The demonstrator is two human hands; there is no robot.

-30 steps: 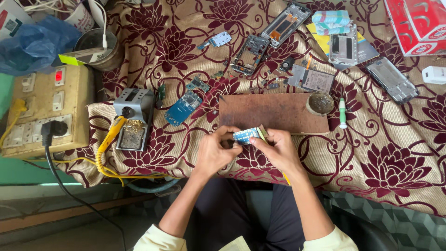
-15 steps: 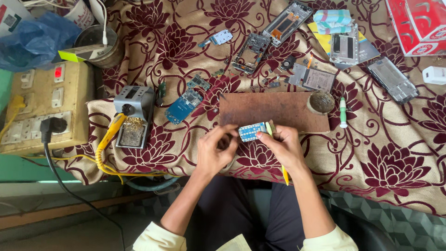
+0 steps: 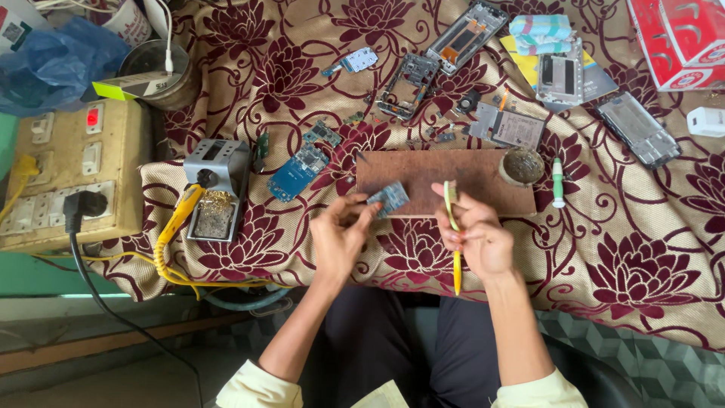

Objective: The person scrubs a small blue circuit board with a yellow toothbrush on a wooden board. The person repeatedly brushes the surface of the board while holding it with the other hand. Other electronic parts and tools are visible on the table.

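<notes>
My left hand [image 3: 340, 236] pinches a small blue circuit board [image 3: 390, 198] by its edge, just above the near edge of a brown wooden work board [image 3: 445, 175]. My right hand [image 3: 477, 236] grips a thin yellow tool [image 3: 453, 234] that runs down through the fist and points towards me. The two hands are a little apart. Both hover over the maroon flower-patterned cloth [image 3: 604, 249].
A grey soldering station [image 3: 215, 185] with a yellow cable lies to the left, a switchboard [image 3: 72, 170] beyond it. Another blue circuit board [image 3: 296, 172], phone frames [image 3: 468, 34], a round tin [image 3: 521, 165], a green pen [image 3: 557, 181] and a red box [image 3: 680, 38] lie around.
My hands have drawn apart: the right hand let go of the blue board and moved right with the yellow tool; the left hand now holds the board alone.
</notes>
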